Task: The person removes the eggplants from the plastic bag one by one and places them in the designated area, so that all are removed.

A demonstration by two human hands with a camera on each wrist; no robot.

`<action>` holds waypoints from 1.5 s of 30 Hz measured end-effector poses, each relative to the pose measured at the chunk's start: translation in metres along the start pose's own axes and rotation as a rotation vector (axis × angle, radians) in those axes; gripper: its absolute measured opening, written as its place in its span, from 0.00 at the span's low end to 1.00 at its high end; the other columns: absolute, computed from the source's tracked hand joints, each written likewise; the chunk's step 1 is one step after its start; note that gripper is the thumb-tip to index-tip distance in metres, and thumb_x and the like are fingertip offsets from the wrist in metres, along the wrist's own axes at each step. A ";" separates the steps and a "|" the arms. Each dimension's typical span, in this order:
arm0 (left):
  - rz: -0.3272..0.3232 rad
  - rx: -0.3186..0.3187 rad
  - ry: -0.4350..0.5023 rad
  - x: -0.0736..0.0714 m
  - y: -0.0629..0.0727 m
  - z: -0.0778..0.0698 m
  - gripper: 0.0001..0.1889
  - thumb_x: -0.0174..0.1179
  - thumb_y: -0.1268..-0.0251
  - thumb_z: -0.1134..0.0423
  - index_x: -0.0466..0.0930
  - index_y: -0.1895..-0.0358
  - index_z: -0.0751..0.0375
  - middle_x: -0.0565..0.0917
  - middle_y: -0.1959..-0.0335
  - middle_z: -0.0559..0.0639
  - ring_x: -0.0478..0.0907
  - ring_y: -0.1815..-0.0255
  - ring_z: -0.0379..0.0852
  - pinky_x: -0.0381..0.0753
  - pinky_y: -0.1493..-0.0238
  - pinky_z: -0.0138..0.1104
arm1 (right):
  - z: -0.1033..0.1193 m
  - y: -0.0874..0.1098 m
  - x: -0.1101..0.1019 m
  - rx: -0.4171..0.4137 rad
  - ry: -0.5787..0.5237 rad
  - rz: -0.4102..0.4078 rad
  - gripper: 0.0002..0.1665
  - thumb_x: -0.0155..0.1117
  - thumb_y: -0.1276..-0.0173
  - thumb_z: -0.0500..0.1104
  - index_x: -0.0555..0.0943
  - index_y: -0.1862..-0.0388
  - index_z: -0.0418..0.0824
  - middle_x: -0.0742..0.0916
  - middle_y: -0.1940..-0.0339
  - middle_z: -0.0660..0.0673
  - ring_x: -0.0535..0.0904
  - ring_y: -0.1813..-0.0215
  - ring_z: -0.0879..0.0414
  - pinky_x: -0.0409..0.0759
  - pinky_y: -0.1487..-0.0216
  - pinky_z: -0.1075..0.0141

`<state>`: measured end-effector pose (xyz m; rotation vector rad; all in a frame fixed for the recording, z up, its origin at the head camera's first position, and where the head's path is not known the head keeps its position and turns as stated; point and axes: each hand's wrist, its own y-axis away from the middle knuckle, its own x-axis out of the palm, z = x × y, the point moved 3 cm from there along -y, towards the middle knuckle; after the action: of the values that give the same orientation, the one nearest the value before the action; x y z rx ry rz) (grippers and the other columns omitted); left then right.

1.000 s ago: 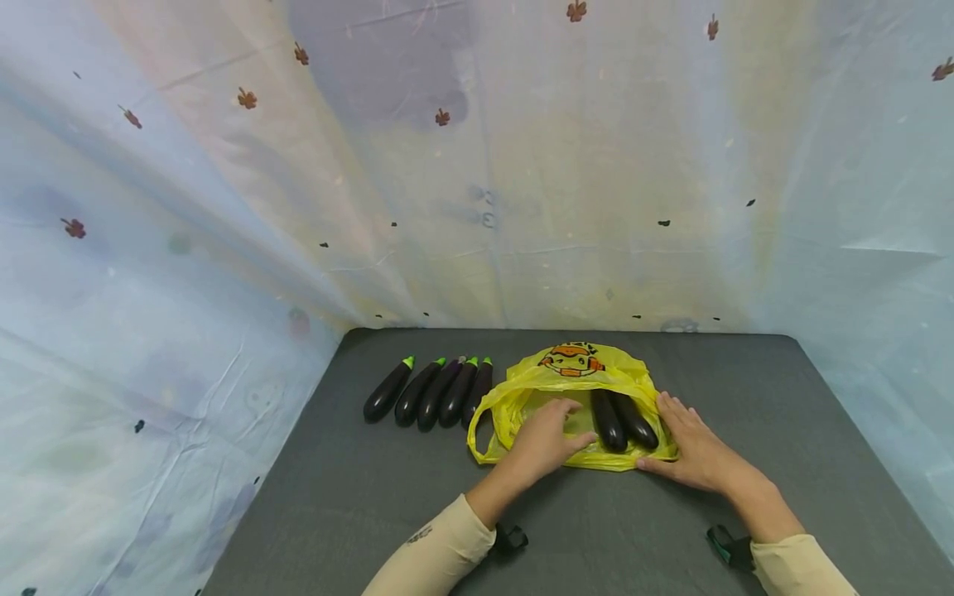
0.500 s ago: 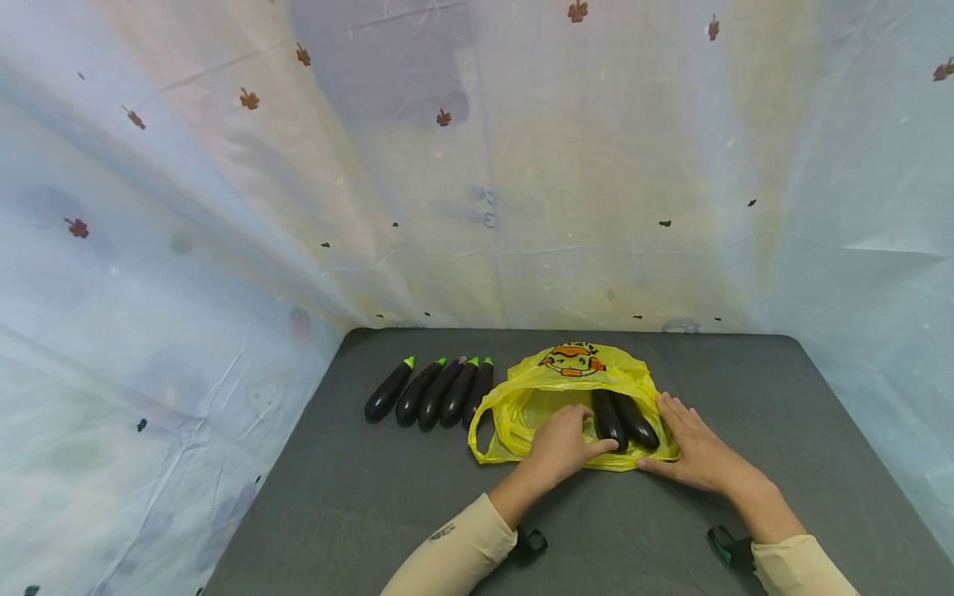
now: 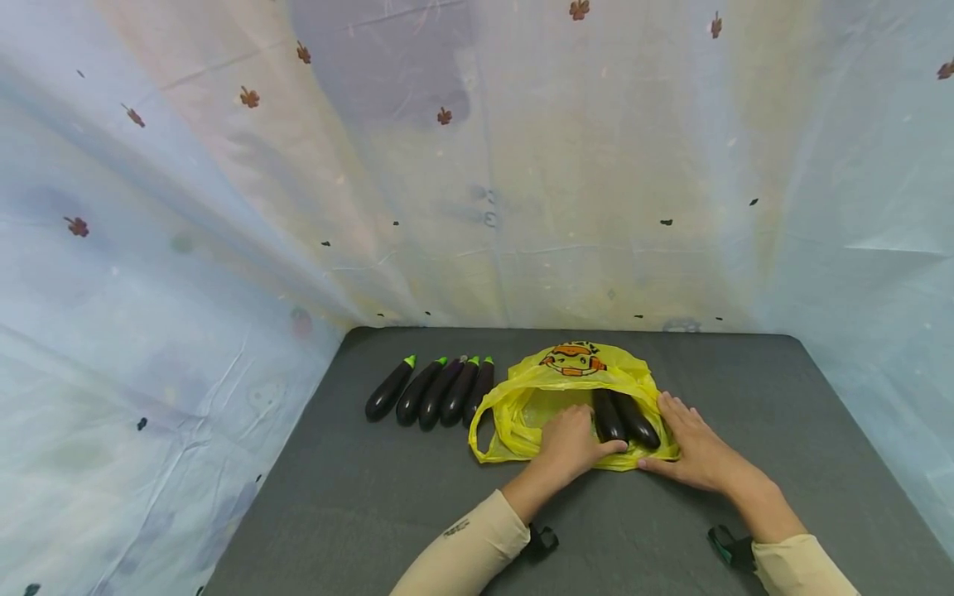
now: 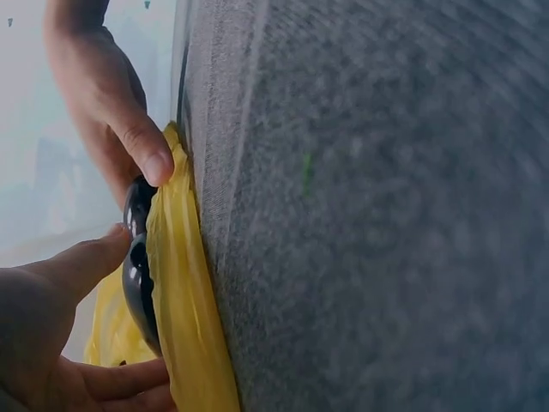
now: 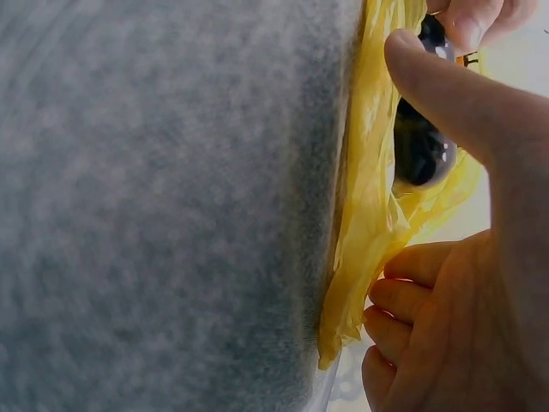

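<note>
Two glossy dark eggplants (image 3: 632,420) lie side by side inside the yellow plastic bag (image 3: 619,364), their rounded ends toward its mouth. My left hand (image 3: 570,444) is in the bag's opening, its thumb on the end of the left eggplant and its other fingers along that eggplant's left side. In the left wrist view the thumb touches the dark skin; the fingertips are partly hidden by the bag. Against the bag's right side rests my right hand (image 3: 693,447), fingers extended, thumb near the lower edge of the mouth. The bag lies flat with one handle loop spread left.
Several more eggplants (image 3: 428,393) lie in a row on the dark grey table (image 3: 358,497), left of the bag. A patterned sheet (image 3: 522,207) hangs behind the table and along its left side. Each wrist wears a black strap (image 3: 542,544).
My left hand has moved right, from beside the eggplants in the bag until its thumb and fingers touch the left one. The right hand has stayed against the bag.
</note>
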<state>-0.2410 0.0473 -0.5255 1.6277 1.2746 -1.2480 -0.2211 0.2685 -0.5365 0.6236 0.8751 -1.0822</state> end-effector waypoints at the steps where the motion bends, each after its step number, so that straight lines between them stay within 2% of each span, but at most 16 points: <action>1: 0.000 -0.003 -0.017 0.000 0.000 -0.001 0.38 0.70 0.42 0.23 0.88 0.44 0.53 0.87 0.56 0.45 0.85 0.56 0.43 0.86 0.58 0.36 | 0.001 0.000 0.000 -0.001 -0.002 0.001 0.76 0.77 0.36 0.70 0.47 0.13 0.26 0.54 0.14 0.22 0.49 0.15 0.24 0.44 0.17 0.32; 9: 0.001 0.000 -0.122 0.002 0.001 -0.007 0.44 0.64 0.41 0.19 0.87 0.41 0.56 0.85 0.53 0.47 0.83 0.49 0.44 0.85 0.47 0.36 | 0.000 0.001 0.000 -0.007 0.004 -0.008 0.75 0.77 0.36 0.69 0.48 0.13 0.26 0.55 0.14 0.22 0.49 0.15 0.25 0.43 0.16 0.34; 14: 0.006 0.002 -0.134 0.003 0.001 -0.007 0.44 0.63 0.39 0.20 0.87 0.40 0.56 0.84 0.50 0.48 0.83 0.46 0.45 0.85 0.46 0.37 | -0.001 0.001 0.000 -0.012 0.009 -0.010 0.75 0.77 0.35 0.68 0.48 0.13 0.25 0.55 0.14 0.22 0.49 0.15 0.25 0.43 0.15 0.35; 18: 0.019 0.006 -0.107 0.003 0.002 -0.005 0.40 0.64 0.35 0.24 0.87 0.40 0.57 0.84 0.47 0.48 0.82 0.44 0.45 0.84 0.44 0.37 | 0.000 0.000 0.000 -0.022 0.013 -0.013 0.75 0.77 0.35 0.68 0.48 0.13 0.25 0.55 0.14 0.22 0.50 0.15 0.25 0.44 0.15 0.35; 23: 0.024 0.015 -0.010 0.004 0.003 0.001 0.35 0.66 0.32 0.29 0.87 0.41 0.58 0.84 0.47 0.49 0.82 0.45 0.45 0.83 0.43 0.37 | 0.001 0.000 0.000 -0.027 0.024 -0.012 0.75 0.78 0.36 0.68 0.49 0.13 0.24 0.56 0.14 0.22 0.51 0.15 0.24 0.48 0.17 0.33; 27: 0.022 0.017 0.100 0.002 0.005 0.006 0.32 0.68 0.30 0.34 0.87 0.42 0.60 0.84 0.48 0.50 0.83 0.49 0.45 0.84 0.46 0.36 | 0.001 0.000 0.000 -0.013 0.020 -0.002 0.75 0.78 0.36 0.68 0.48 0.13 0.25 0.55 0.14 0.22 0.50 0.15 0.25 0.46 0.16 0.34; 36: 0.035 0.001 0.289 -0.007 0.013 0.025 0.31 0.69 0.28 0.43 0.82 0.32 0.61 0.85 0.40 0.54 0.83 0.41 0.50 0.84 0.43 0.41 | 0.003 0.001 -0.002 -0.010 0.034 -0.006 0.75 0.78 0.36 0.68 0.48 0.13 0.25 0.56 0.15 0.21 0.51 0.16 0.24 0.48 0.17 0.32; 45: 0.085 0.021 0.467 -0.023 0.023 0.047 0.29 0.69 0.26 0.54 0.78 0.28 0.62 0.85 0.43 0.54 0.84 0.47 0.49 0.85 0.49 0.41 | 0.003 0.000 0.000 -0.004 0.006 0.001 0.76 0.77 0.36 0.69 0.47 0.13 0.26 0.54 0.14 0.22 0.49 0.15 0.24 0.45 0.17 0.33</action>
<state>-0.2324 -0.0089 -0.5174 2.0434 1.4474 -0.8567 -0.2204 0.2666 -0.5349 0.6245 0.8819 -1.0782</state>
